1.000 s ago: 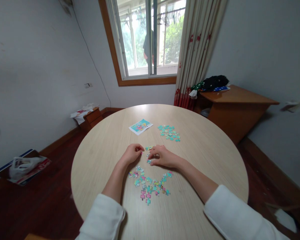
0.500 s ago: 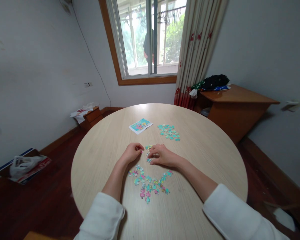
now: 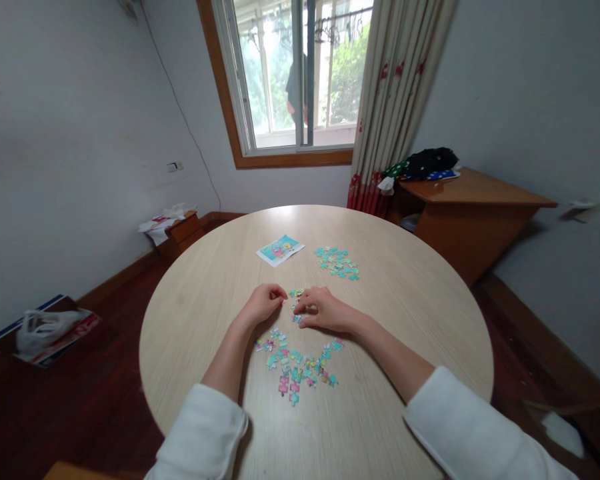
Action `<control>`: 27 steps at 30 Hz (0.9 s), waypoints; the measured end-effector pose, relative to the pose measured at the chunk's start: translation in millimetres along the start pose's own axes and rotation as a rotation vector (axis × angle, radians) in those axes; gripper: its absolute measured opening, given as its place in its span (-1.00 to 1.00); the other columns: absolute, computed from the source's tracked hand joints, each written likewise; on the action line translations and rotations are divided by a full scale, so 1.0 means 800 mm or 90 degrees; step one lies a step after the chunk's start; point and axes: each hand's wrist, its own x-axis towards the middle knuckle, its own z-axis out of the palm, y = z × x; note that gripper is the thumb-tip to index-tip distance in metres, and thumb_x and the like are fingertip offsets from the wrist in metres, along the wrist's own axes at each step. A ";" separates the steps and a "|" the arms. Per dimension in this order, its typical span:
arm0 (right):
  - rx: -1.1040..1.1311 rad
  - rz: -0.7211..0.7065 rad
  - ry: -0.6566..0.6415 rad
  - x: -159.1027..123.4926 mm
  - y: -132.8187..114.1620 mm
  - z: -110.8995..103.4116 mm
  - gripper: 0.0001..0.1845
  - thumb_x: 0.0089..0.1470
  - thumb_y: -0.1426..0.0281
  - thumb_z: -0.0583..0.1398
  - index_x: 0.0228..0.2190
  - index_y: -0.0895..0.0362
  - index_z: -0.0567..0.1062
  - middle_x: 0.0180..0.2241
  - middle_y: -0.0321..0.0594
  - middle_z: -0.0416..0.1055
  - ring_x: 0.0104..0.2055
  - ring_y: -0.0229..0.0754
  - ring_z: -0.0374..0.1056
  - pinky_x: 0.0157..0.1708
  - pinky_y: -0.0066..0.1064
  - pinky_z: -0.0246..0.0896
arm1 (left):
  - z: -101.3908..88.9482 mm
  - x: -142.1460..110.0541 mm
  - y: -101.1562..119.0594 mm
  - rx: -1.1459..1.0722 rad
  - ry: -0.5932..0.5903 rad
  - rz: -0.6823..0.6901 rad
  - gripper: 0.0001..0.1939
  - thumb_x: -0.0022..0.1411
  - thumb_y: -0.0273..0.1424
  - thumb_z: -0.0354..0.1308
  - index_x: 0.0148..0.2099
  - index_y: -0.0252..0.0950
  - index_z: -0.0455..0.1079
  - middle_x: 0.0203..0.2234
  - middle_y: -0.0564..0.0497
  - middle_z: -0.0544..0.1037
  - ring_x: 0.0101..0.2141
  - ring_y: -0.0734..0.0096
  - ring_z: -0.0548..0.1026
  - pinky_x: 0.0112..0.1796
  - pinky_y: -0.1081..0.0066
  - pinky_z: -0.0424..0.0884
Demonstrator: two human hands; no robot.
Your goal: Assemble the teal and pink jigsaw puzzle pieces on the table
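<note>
My left hand (image 3: 266, 302) is closed in a pinch at the middle of the table, with a small pink puzzle piece (image 3: 283, 302) at its fingertips. Just to its right, my right hand (image 3: 324, 309) bends over a short upright strip of puzzle pieces (image 3: 297, 319), fingertips and thumb resting on its right side and partly covering it. More pieces show at the strip's top, between the two hands. Closer to me lies a loose scatter of pink, teal and yellow puzzle pieces (image 3: 295, 357).
A printed picture (image 3: 281, 251) lies beyond my left hand, and a group of mostly teal puzzle pieces (image 3: 337, 263) beyond my right. All are on a round wooden table (image 3: 405, 300). A brown desk (image 3: 480, 193) with dark cloth stands at the right, below the curtain (image 3: 405, 80).
Both hands keep nearly the same pose over the strip. The whole view shifts slightly; no piece has visibly changed place.
</note>
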 end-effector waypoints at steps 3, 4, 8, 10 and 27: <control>0.004 -0.001 0.002 0.000 0.000 0.000 -0.75 -0.13 0.36 0.37 -0.30 0.06 0.61 -0.28 -0.21 0.47 -0.17 -0.13 0.34 -0.07 -0.26 0.06 | 0.000 -0.001 0.002 0.001 0.001 -0.004 -0.86 -0.04 -0.54 0.09 -0.44 -0.38 0.48 -0.59 0.02 0.51 -0.52 0.48 0.39 -0.40 0.47 0.31; 0.005 0.002 0.001 -0.001 0.000 -0.001 -0.75 -0.12 0.37 0.37 -0.30 0.06 0.61 -0.28 -0.21 0.47 -0.17 -0.13 0.34 -0.06 -0.25 0.06 | -0.001 -0.001 0.003 0.001 0.000 -0.005 -0.86 -0.04 -0.55 0.09 -0.44 -0.38 0.48 -0.58 0.02 0.51 -0.52 0.48 0.39 -0.40 0.47 0.31; 0.005 0.012 -0.013 -0.001 -0.004 -0.003 -0.77 -0.11 0.38 0.37 -0.30 0.07 0.61 -0.27 -0.19 0.47 -0.15 -0.13 0.33 -0.03 -0.22 0.05 | -0.002 -0.002 0.005 0.002 -0.007 -0.005 -0.87 -0.04 -0.56 0.09 -0.45 -0.38 0.48 -0.58 0.02 0.50 -0.51 0.48 0.40 -0.37 0.46 0.31; 0.004 0.015 -0.015 -0.001 -0.006 -0.004 -0.79 -0.10 0.39 0.36 -0.32 0.08 0.61 -0.27 -0.19 0.46 -0.15 -0.13 0.33 -0.03 -0.21 0.04 | -0.002 -0.002 0.006 0.001 -0.009 -0.007 -0.87 -0.04 -0.56 0.09 -0.44 -0.39 0.48 -0.58 0.02 0.50 -0.51 0.48 0.40 -0.37 0.46 0.30; 0.001 0.014 -0.002 -0.001 -0.004 -0.003 -0.84 -0.12 0.38 0.37 -0.37 0.09 0.61 -0.35 -0.23 0.42 -0.24 -0.19 0.30 -0.10 -0.30 0.06 | -0.003 -0.003 0.009 0.006 -0.008 -0.002 -0.85 -0.06 -0.56 0.07 -0.45 -0.39 0.47 -0.59 0.02 0.50 -0.52 0.46 0.40 -0.39 0.45 0.31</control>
